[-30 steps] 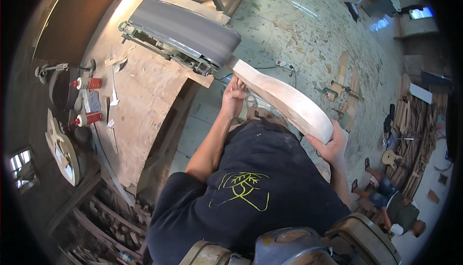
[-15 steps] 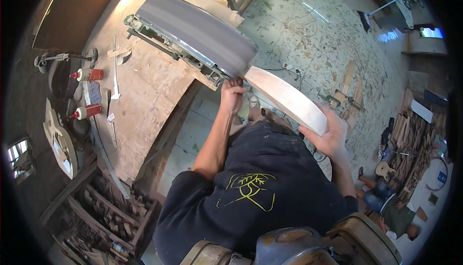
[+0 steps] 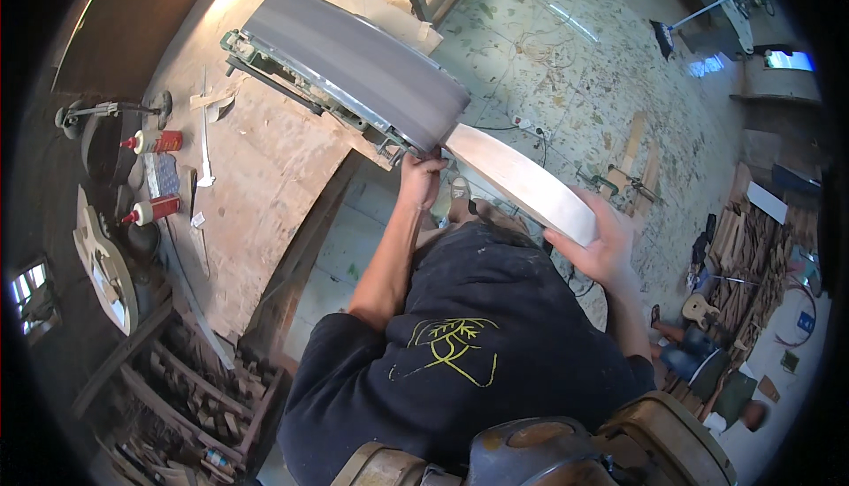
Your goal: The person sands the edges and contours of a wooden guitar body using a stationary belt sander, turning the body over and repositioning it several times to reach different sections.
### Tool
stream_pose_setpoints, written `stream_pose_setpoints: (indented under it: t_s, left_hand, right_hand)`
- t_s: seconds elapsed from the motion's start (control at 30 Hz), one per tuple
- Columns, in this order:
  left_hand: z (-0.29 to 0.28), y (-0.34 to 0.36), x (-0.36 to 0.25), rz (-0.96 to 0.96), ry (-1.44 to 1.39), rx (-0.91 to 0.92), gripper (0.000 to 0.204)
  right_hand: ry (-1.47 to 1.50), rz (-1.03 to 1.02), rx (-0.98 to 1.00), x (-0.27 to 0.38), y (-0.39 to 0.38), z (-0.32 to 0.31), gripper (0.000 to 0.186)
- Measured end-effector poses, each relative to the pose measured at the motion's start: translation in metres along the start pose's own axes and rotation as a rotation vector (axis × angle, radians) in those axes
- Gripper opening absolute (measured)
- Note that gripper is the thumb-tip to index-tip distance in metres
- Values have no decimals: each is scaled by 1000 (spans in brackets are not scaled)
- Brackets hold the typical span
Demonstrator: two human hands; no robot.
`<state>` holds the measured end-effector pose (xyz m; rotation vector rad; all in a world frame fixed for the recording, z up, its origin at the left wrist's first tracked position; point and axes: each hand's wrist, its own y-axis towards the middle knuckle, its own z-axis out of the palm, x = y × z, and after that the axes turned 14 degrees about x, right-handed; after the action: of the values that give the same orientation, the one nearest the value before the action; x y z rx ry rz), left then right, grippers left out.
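A thick, pale piece of wood [image 3: 522,176] with a long curved face rests its far left end against the lower end of a belt sander [image 3: 354,57]. Around the near right end, my right hand [image 3: 601,240] is closed, with the thumb along the underside. My left hand [image 3: 419,183] is closed at the other end, just below the sander's roller. Its fingertips are partly hidden there, close against the wood. The sander has a broad grey belt and a green metal frame, and it lies on a worn wooden bench [image 3: 256,159].
Two red-and-white glue bottles [image 3: 157,141] and a caliper [image 3: 206,145] lie on the bench's left side. A guitar body [image 3: 104,265] stands at far left. Wood offcuts fill a rack [image 3: 199,397] below. A person [image 3: 712,371] is at lower right. Clamped wood strips [image 3: 632,172] lie on the littered floor.
The whole view has shifted slightly left. Both hands keep their grip, and the wood stays against the end of the sander, with hardly any visible movement.
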<state>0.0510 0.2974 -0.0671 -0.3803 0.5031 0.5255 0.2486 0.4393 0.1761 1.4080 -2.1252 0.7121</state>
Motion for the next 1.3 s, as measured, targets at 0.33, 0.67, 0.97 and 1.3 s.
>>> stream_pose_setpoints:
  t_s: [0.33,0.67,0.97,1.3]
  left_hand:
    - [-19,13,-3,8,96,-72,39]
    - [-117,46,51,-47,54,23,76]
    - [-144,74,75,-183,100,-92,35]
    - [-48,19,57,-112,318,163,63]
  right_hand:
    - [14,-28,-17,-17,21,26,53]
    - [6,21,43,-41,46,53,51]
    - [-42,122,171,-71,89,87,57]
    - [-15,255,58,-78,-34,55,63]
